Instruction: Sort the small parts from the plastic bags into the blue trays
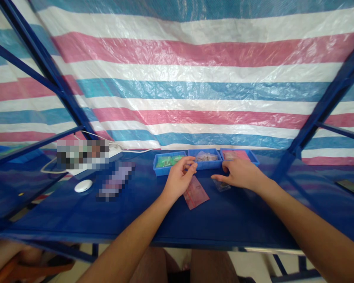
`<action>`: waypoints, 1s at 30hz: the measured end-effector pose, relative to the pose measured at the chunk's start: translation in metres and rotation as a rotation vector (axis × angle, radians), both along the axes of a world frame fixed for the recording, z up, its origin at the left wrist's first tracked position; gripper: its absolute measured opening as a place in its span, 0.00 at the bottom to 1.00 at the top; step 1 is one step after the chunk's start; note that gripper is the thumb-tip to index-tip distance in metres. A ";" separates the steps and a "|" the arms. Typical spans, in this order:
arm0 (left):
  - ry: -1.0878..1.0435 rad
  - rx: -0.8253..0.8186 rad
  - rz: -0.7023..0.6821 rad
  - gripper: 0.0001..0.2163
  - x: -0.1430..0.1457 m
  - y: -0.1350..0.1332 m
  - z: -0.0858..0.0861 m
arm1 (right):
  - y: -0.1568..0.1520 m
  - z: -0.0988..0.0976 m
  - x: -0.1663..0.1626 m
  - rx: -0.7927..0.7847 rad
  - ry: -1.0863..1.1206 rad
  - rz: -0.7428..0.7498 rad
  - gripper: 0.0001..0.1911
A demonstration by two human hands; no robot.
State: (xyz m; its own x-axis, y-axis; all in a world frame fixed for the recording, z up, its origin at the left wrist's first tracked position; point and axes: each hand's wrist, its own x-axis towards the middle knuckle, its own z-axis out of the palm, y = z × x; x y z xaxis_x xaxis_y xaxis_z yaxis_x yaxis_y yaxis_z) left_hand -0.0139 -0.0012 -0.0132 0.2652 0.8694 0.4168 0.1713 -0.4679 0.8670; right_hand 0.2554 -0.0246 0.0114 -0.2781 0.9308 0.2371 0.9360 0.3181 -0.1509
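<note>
My left hand [179,177] hovers over the blue table [135,212], fingers pinched together near the middle blue tray [205,157]; what it pinches is too small to name. Just below it lies a small red-tinted plastic bag [196,193]. My right hand [238,173] rests palm down on the table with fingers spread, its thumb touching a small clear bag [222,185]. Three shallow blue trays stand in a row behind the hands: the left tray [168,161] holds green pieces, the middle one pale pieces, the right tray [238,155] reddish pieces.
A white round object [83,185] and white cable [48,167] lie at the table's left. Blue metal frame bars [312,125] rise on both sides. A striped tarp [194,78] hangs behind. A dark flat device [352,188] lies at far right.
</note>
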 end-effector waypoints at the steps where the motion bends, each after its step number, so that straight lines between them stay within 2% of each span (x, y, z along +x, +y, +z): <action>1: 0.002 0.004 -0.001 0.18 0.000 0.000 0.000 | 0.001 -0.001 0.004 -0.045 -0.025 -0.009 0.35; 4: 0.006 0.009 -0.005 0.18 0.000 0.001 -0.001 | 0.001 -0.006 0.008 -0.111 -0.062 0.009 0.33; 12: 0.015 -0.003 -0.016 0.18 0.000 -0.001 0.001 | -0.003 -0.012 -0.012 -0.094 0.005 0.144 0.19; 20: 0.023 -0.009 -0.009 0.18 0.001 -0.002 0.000 | 0.004 -0.020 -0.014 -0.223 0.349 0.291 0.13; 26: 0.041 0.006 -0.017 0.16 0.000 -0.002 0.000 | 0.010 -0.030 -0.020 -0.239 0.602 0.276 0.13; 30: 0.062 0.036 -0.043 0.16 0.002 -0.001 -0.003 | 0.007 -0.030 -0.028 -0.170 0.769 0.256 0.13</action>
